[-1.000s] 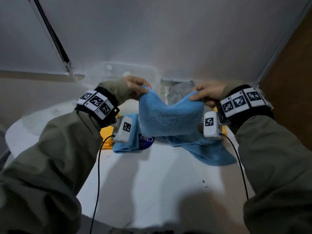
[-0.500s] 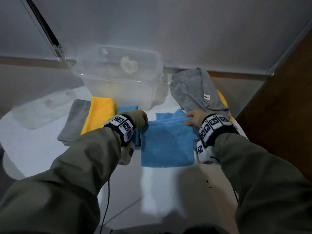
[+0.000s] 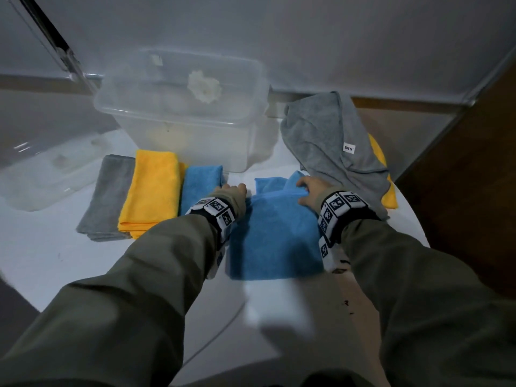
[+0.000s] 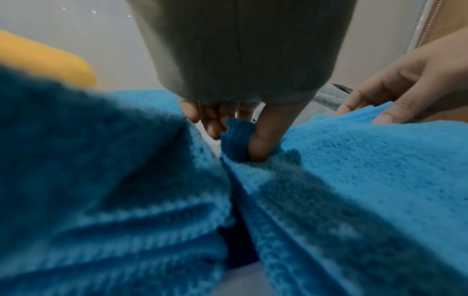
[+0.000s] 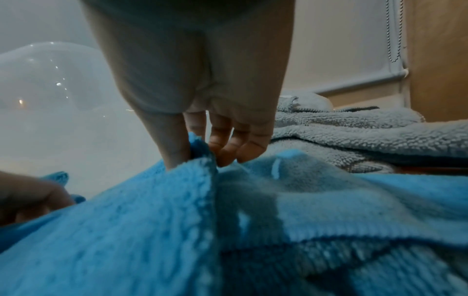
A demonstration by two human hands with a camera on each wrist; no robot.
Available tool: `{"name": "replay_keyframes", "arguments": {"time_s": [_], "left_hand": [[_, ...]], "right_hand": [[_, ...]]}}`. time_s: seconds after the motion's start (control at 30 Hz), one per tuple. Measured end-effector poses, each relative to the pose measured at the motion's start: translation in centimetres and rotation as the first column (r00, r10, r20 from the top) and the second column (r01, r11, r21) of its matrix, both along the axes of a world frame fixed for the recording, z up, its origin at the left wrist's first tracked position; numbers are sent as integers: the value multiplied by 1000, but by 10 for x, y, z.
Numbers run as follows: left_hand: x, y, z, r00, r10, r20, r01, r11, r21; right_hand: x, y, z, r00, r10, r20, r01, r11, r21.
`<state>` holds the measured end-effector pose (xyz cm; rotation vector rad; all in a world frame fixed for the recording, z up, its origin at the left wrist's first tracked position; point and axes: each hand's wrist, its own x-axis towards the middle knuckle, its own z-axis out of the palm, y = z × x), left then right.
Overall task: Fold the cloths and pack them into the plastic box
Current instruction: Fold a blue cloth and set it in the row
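Head view. A blue cloth (image 3: pixel 275 236) lies folded on the white surface (image 3: pixel 156 275), between the two forearms. The left hand (image 3: pixel 231 191) holds its far left corner and the right hand (image 3: pixel 308 191) its far right corner. A second blue cloth (image 3: pixel 269 184) shows just beyond, partly under the first. To the left lie three folded cloths side by side: a grey folded cloth (image 3: pixel 109 196), a yellow folded cloth (image 3: pixel 152 191) and a small blue folded cloth (image 3: pixel 202 185). Behind them stands the clear plastic box (image 3: pixel 178 113), open at the top. At right, a loose grey cloth (image 3: pixel 332 141) with a white label is draped over a yellow cloth (image 3: pixel 386 188).

Left wrist view. The left hand (image 4: pixel 228 120) pinches a bunched corner of the blue cloth (image 4: pixel 354 170) between thumb (image 4: pixel 268 140) and fingers. The right hand (image 4: pixel 410 84) appears at far right, its fingers on the same cloth's edge.

Right wrist view. The right hand (image 5: pixel 215 130) pinches the cloth's corner (image 5: pixel 202 152) between thumb and curled fingers. The blue cloth (image 5: pixel 126 230) fills the foreground; the loose grey cloth (image 5: pixel 367 136) lies behind, and the plastic box (image 5: pixel 50 90) stands at left.
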<state>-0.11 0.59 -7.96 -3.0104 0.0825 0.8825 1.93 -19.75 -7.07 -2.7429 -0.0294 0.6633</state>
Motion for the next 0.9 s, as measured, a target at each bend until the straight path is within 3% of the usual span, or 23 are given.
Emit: {"name": "replay_keyframes", "arguments": {"time_s": [0.13, 0.23, 0.3, 0.37, 0.43, 0.5, 0.57, 0.63, 0.7, 0.77, 0.8, 0.9], "left_hand": [[2, 1, 6, 994, -100, -53, 103, 993, 52], [1, 12, 23, 1000, 23, 2, -22, 986, -167], [-3, 19, 41, 982, 177, -66, -188, 875, -447], [-5, 28, 58, 968, 220, -124, -248, 739, -627], [-9, 38, 73, 966, 210, -151, -255, 675, -692], [-13, 40, 90, 971, 135, -197, -235, 673, -701], [-15, 33, 110, 992, 41, -121, -116, 690, -714], [-19, 19, 129, 1000, -2, 21, 17, 646, -763], [-22, 10, 140, 992, 33, 125, 78, 620, -781], [-22, 10, 148, 977, 91, 193, 89, 651, -754], [-23, 13, 152, 971, 108, 213, 91, 658, -747], [-27, 32, 161, 974, 167, 155, 42, 538, -842]], "right_hand": [[3, -3, 9, 999, -27, -35, 30, 997, 74], [3, -11, 16, 998, -62, -23, 66, 973, 222], [0, -15, 25, 992, -111, -65, 128, 901, 415], [-8, -16, 41, 987, -136, -85, 160, 814, 558], [-14, -15, 59, 991, -131, -41, 128, 777, 617], [-19, -6, 82, 997, -72, 12, 45, 742, 669], [-22, 11, 105, 996, 19, 86, -71, 749, 659], [-26, 31, 127, 979, 78, 188, -182, 750, 636], [-34, 46, 146, 957, 38, 288, -228, 714, 662], [-38, 49, 152, 935, -40, 353, -224, 705, 672], [-39, 47, 153, 940, -31, 340, -208, 738, 642], [-42, 37, 146, 976, 127, 179, -189, 902, 388]]}}
